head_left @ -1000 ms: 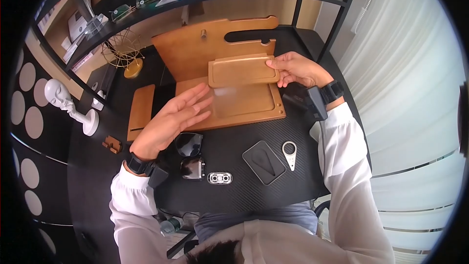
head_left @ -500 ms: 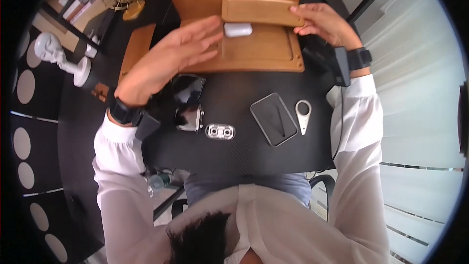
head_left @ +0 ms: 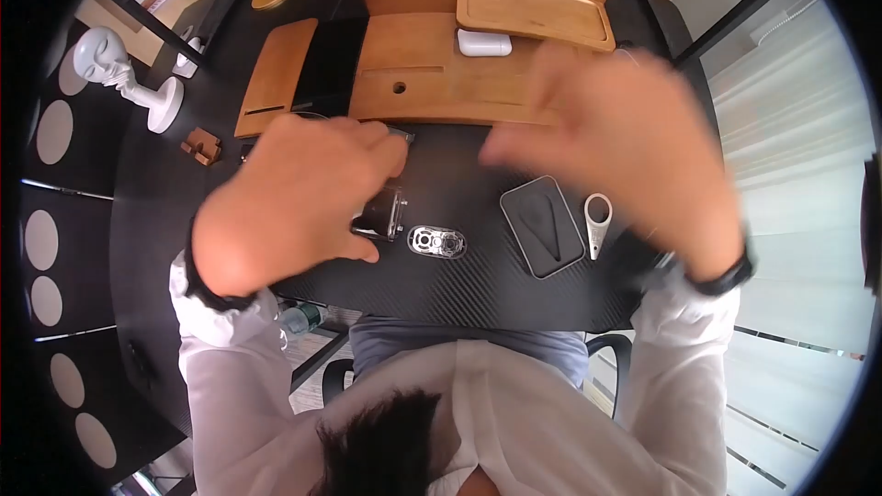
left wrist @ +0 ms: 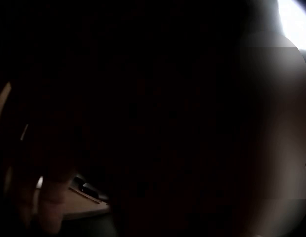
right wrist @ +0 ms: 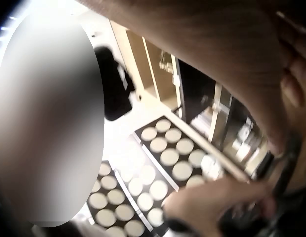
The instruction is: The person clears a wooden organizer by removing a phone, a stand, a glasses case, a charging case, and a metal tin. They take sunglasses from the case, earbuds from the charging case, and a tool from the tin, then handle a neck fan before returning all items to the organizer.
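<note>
In the head view, my left hand (head_left: 289, 197) is palm down over dark glasses (head_left: 401, 135), which it mostly covers; whether it grips them is hidden. Its thumb is spread beside a small dark, shiny item (head_left: 378, 220). My right hand (head_left: 634, 142), blurred, hovers over the front right of the wooden stand (head_left: 386, 46), thumb extended, holding nothing visible. At the back right of the stand lies a wooden tray (head_left: 542, 14), with a white case (head_left: 484, 43) by its front edge. Fingers (left wrist: 51, 210) show in the dark left wrist view.
Nearer the front are a clear oval item (head_left: 436, 242), an open tin (head_left: 542, 225) and a ring-headed tool (head_left: 595, 225). To the left stand a brown wooden panel (head_left: 280, 73), a small brown piece (head_left: 201, 146) and a white figurine (head_left: 161, 106).
My right hand has let go of the tray and moved toward the front. My left hand has lowered onto the dark glasses. The head view has shifted.
</note>
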`<state>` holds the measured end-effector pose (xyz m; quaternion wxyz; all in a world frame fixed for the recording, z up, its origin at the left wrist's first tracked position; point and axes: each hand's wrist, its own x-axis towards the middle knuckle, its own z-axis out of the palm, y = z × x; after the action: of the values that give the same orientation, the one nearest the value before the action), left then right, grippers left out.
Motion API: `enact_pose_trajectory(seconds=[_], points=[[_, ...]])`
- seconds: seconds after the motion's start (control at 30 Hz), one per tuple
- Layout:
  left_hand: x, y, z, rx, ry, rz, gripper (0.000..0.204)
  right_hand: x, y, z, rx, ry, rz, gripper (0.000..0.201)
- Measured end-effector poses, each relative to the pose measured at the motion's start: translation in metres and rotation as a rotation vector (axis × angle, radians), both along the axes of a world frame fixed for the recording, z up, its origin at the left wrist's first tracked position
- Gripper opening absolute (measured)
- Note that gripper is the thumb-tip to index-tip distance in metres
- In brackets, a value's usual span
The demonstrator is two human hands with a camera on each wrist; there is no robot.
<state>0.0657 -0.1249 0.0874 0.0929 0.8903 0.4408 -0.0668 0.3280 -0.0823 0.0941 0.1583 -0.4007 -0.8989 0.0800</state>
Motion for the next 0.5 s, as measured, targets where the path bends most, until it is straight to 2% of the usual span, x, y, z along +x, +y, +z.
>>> enact_pose_trajectory(seconds=[0.07,0.13,0.23,0.33,0.37,0.47,0.5], points=[[0.006,-0.007,-0.011,0.051,0.062,-0.028,0.053,-0.027,-0.033,-0.028,-0.049,-0.166,0.199,0.037],[0.012,-0.010,-0.021,0.043,0.103,-0.010,0.053,-0.049,-0.049,-0.049,-0.126,-0.226,0.236,0.042],[0.006,-0.009,-0.035,0.126,0.046,-0.059,0.054,-0.058,-0.047,-0.076,-0.038,-0.168,0.221,0.038],[0.004,-0.005,-0.035,0.134,0.040,-0.083,0.052,-0.051,-0.033,-0.074,-0.059,-0.029,0.287,0.022],[0.004,-0.003,-0.035,0.133,0.038,-0.091,0.052,-0.052,-0.031,-0.072,-0.071,-0.015,0.259,0.022],[0.001,0.003,-0.031,0.131,-0.051,-0.110,0.051,-0.038,-0.013,-0.039,-0.319,-0.120,0.277,0.024],[0.003,0.006,-0.026,0.059,-0.034,-0.074,0.051,-0.032,-0.008,-0.041,-0.329,-0.035,0.290,0.025]])
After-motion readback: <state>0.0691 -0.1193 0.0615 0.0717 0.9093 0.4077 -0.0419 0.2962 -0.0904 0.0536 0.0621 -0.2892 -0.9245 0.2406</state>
